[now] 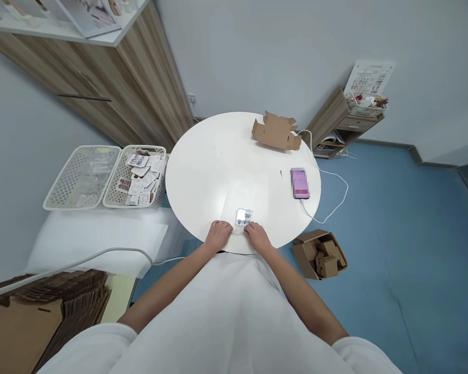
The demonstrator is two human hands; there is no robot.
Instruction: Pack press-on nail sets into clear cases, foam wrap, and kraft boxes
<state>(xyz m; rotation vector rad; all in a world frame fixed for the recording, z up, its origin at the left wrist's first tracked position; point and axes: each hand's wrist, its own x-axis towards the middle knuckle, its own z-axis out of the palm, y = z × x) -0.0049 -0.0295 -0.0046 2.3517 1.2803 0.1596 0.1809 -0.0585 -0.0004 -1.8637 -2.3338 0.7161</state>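
A small clear case (244,217) with several dark, nail-shaped pieces in it lies near the front edge of the white oval table (195,171). Beneath it a see-through plastic sheet (253,195) is spread flat, reflecting the light. My left hand (218,235) is closed at the sheet's near left corner, its fingers curled over the edge. On the other side, my right hand (258,237) is closed at the near right edge, its fingertips right at the case's lower right corner. The curled fingers hide exactly how the film is gripped.
An unfolded cardboard box (276,132) lies at the back of the table. A phone (300,183) charges at the right on a white cable (345,189). Baskets (134,202) of cards and clear packs stand left; a carton (304,254) of small boxes sits on the floor right.
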